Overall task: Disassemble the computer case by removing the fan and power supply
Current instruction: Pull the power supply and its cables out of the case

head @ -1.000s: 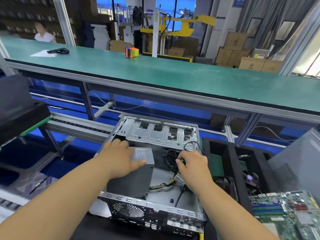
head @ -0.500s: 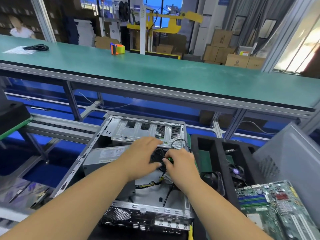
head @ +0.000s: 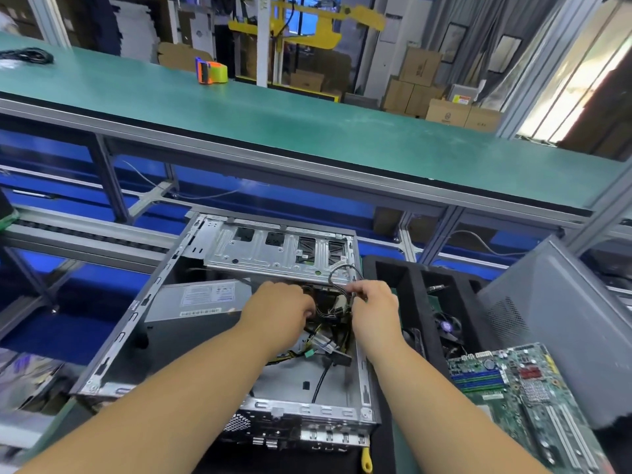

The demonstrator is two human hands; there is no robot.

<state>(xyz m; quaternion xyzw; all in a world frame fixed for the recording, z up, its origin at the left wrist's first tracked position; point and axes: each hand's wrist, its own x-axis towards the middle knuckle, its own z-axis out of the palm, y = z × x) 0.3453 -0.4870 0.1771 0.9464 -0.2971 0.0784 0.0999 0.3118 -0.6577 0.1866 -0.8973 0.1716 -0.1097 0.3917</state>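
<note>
Computer case [head: 113, 340] open, left hand [head: 280, 311] moved off power supply [head: 198, 302] into cables [head: 328, 316], right hand [head: 374, 302] pinching one.

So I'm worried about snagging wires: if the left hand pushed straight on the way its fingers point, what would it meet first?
Most likely the cable bundle: the left hand points right, into the case, fingertips already at the wires. The right hand lies just beyond, though depth is unclear.

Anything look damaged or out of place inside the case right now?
Nothing looks damaged. The power supply sits inside the case, and both hands are in the loose cable tangle, expected mid-teardown.
</note>
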